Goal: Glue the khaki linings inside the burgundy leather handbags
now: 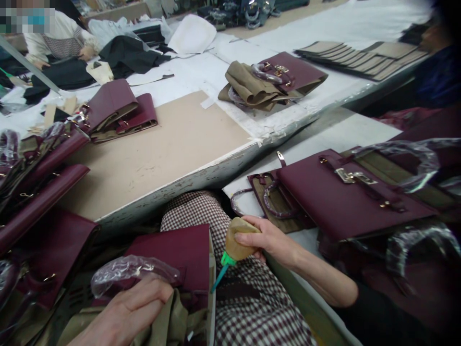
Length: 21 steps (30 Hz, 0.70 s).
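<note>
And here's the right hand [264, 238], near centre, its grip closed firmly around a squeezy yellowish bottle [239, 235], thumb along the side! The teal nozzle [219, 276] points down and left, its tip right at the right-hand edge of the near burgundy bag [173, 245]; whether it actually touches, I can't tell. Over to the left hand [133, 307], fingers bent across the olive lining [173, 322] just below the plastic-wrapped handle [126, 271]. Is that grip pinching anything? Can't tell, the thumb's side is hidden. Checked cloth [194, 214] spreads beneath the bottle, to the right of the bag. On the right lies a larger bag [324, 192] with a metal clasp [355, 177]; across the tan surface [162, 144], on the far side, another bag [298, 72] lies beside flat panels [360, 57].
</note>
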Each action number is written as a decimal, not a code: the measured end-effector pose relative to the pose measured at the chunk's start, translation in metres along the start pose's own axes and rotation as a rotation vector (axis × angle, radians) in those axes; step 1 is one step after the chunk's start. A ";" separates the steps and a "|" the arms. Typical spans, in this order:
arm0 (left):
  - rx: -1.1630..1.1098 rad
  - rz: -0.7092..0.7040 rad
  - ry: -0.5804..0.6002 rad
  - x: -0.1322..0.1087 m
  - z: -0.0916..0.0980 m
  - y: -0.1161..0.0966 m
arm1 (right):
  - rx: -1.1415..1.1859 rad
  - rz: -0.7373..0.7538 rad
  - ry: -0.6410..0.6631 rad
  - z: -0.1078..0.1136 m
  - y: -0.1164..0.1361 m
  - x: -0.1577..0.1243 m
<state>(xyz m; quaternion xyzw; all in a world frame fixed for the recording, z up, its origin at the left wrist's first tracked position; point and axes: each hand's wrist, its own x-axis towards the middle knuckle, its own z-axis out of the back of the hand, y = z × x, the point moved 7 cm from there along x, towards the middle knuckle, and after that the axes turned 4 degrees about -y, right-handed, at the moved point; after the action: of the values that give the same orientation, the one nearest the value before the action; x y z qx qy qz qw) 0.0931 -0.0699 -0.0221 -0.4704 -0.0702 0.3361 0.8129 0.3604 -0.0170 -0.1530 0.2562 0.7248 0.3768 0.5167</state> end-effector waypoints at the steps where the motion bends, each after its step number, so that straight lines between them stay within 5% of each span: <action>1: -0.012 -0.005 -0.008 0.001 0.001 -0.001 | 0.019 -0.004 0.012 -0.001 0.000 -0.002; 21: -0.043 0.046 0.043 0.007 0.002 -0.015 | 0.401 -0.033 0.103 -0.035 -0.002 -0.065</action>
<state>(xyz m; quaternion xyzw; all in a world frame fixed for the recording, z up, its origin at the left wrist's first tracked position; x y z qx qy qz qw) 0.1049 -0.0689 -0.0099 -0.4963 -0.0489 0.3428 0.7961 0.3496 -0.0776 -0.1126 0.3224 0.8149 0.2291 0.4236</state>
